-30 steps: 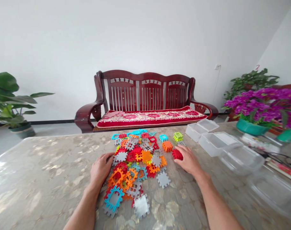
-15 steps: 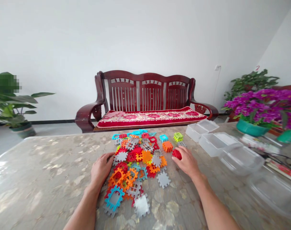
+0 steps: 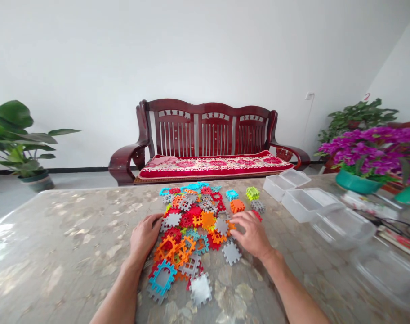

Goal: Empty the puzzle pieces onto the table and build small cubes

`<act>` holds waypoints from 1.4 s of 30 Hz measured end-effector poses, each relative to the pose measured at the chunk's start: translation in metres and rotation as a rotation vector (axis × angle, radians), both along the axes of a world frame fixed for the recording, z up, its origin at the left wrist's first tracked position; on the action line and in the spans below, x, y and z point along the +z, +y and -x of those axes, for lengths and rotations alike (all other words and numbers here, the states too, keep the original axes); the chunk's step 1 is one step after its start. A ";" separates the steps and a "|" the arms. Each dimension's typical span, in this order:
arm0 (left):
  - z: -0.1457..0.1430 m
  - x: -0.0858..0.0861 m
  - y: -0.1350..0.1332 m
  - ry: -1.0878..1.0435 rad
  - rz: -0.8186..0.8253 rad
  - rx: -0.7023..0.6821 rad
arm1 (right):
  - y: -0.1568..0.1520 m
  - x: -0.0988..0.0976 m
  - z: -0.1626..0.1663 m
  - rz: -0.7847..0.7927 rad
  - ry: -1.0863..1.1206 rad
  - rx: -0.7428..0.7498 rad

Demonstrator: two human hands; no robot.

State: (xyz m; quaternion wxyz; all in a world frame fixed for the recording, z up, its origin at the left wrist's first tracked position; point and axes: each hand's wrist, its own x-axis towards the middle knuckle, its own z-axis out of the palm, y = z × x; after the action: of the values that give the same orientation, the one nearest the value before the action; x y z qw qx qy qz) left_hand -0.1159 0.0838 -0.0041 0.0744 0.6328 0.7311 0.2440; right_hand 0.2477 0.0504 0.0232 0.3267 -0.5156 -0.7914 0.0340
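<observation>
A heap of plastic interlocking tiles with notched edges, in red, orange, grey and blue, lies on the table. My left hand rests at the heap's left side, its fingertips by a light grey tile; it grips nothing that I can see. My right hand is at the heap's right edge, thumb and fingers apart around the edge of an orange tile. Just behind that hand lies a red stack, partly hidden by it. Small stacks stand beyond: orange, grey, blue and yellow-green.
Clear plastic boxes with lids stand along the right of the patterned table. Further right are a teal pot of purple flowers, glasses and a small red-and-white box. A wooden bench is behind the table.
My right hand has let go of the red stack and moved left to the heap's edge. The grey stack shows more fully. My left hand stays beside the heap.
</observation>
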 end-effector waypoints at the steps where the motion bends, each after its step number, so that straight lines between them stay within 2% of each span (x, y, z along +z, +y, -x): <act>1: 0.000 0.000 0.000 -0.003 -0.004 0.001 | -0.004 0.001 0.010 0.014 -0.001 0.055; 4: 0.000 -0.001 0.000 -0.009 -0.009 0.005 | -0.011 0.000 0.033 0.038 -0.036 0.148; 7: 0.000 -0.002 0.001 -0.012 0.001 0.005 | -0.012 -0.006 0.043 0.063 -0.081 0.147; 13: 0.003 -0.006 0.003 -0.021 0.020 -0.003 | -0.003 -0.017 0.045 0.110 -0.029 0.132; 19: 0.002 -0.004 0.003 -0.019 0.016 -0.006 | -0.001 -0.019 0.044 0.058 0.034 0.158; 23: 0.000 -0.002 0.001 -0.026 0.022 -0.011 | -0.012 -0.008 0.048 0.038 0.045 0.291; 27: -0.001 -0.001 0.001 -0.028 0.018 -0.007 | -0.031 0.000 0.059 0.167 -0.012 0.472; 32: -0.002 0.001 -0.001 -0.024 0.017 0.001 | -0.049 -0.001 0.071 0.287 -0.196 0.570; 35: -0.003 0.002 -0.002 -0.028 0.014 -0.004 | -0.051 0.000 0.073 0.285 -0.237 0.565; 39: -0.003 0.001 -0.001 -0.030 0.014 -0.003 | -0.048 0.003 0.069 0.276 -0.188 0.535; 42: -0.003 0.000 -0.001 -0.033 0.009 0.002 | -0.044 0.003 0.066 0.306 -0.121 0.451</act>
State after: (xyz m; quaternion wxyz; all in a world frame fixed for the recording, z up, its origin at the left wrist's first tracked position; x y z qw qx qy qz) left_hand -0.1133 0.0830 -0.0038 0.0891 0.6276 0.7315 0.2512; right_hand 0.1818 0.0065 0.0264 0.1815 -0.3708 -0.8899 0.1940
